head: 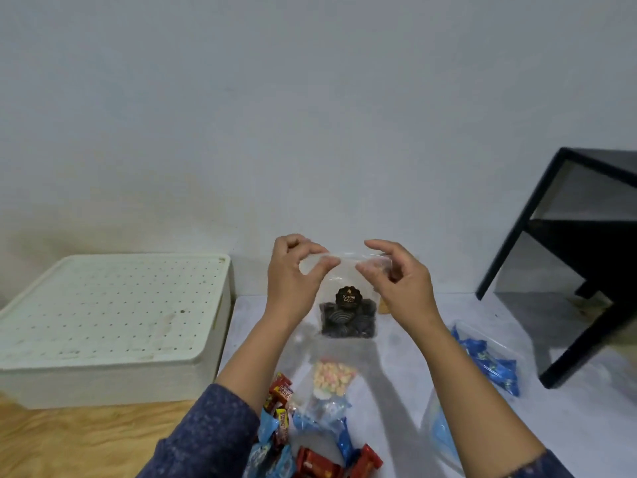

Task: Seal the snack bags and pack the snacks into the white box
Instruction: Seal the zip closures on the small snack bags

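A black frame table (pixel 568 257) stands at the right against the pale wall, one leg coming down close to a clear bag of blue-wrapped snacks (pixel 489 360) that lies on the light bench (pixel 396 357). Nearer the person, between the two forearms, lie a clear bag of small pale sweets (pixel 332 376) and a heap of red and blue wrapped snacks (pixel 303 439); another clear bag with something blue inside (pixel 439 432) sits partly hidden behind the right forearm. The clear snack bag (pixel 348 305) is held upright above the bench, in the middle and just before the wall; dark ridged chips fill its lower part, and a dark round label with gold lettering sits above them. The left hand (pixel 293 274) pinches the bag's top edge between thumb and fingertips, and the right hand (pixel 396 281) pinches the same edge further right, its fingers curled over the plastic. The white box (pixel 113 326) rests at the left, on wood-grain flooring beside the bench's left edge, its perforated lid on. Bare bench surface shows between the held bag and the box, and behind the blue-wrapped bag.
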Tool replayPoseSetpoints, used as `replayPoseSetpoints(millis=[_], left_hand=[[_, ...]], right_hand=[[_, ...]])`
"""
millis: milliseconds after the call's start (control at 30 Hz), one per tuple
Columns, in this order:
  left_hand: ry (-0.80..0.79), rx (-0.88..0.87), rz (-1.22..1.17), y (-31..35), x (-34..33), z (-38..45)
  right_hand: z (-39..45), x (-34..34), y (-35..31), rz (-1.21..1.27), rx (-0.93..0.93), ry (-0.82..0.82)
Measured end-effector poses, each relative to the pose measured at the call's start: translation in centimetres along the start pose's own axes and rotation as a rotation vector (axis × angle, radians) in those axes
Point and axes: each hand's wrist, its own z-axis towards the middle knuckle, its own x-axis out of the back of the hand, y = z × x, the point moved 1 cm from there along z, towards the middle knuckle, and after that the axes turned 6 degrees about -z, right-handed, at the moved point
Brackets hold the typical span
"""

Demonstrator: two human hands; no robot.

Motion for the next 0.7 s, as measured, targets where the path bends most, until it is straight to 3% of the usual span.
replayPoseSetpoints(millis=[100,333,700], left_hand=[[0.041,0.025,-0.138,1.7,-0.6,-0.3],[0.104,0.059,-0.345,4.1,-2.7,-1.3],[0.166,0.037,-0.427,6.3,-3.9,-1.8]], right_hand=[[0.5,2.1,-1.4,0.037,0.066,-0.053],[1.2,5.0,-2.4,0.119,0.07,0.022],[1.9,7.0,-2.7,0.16,0.06,0.052]])
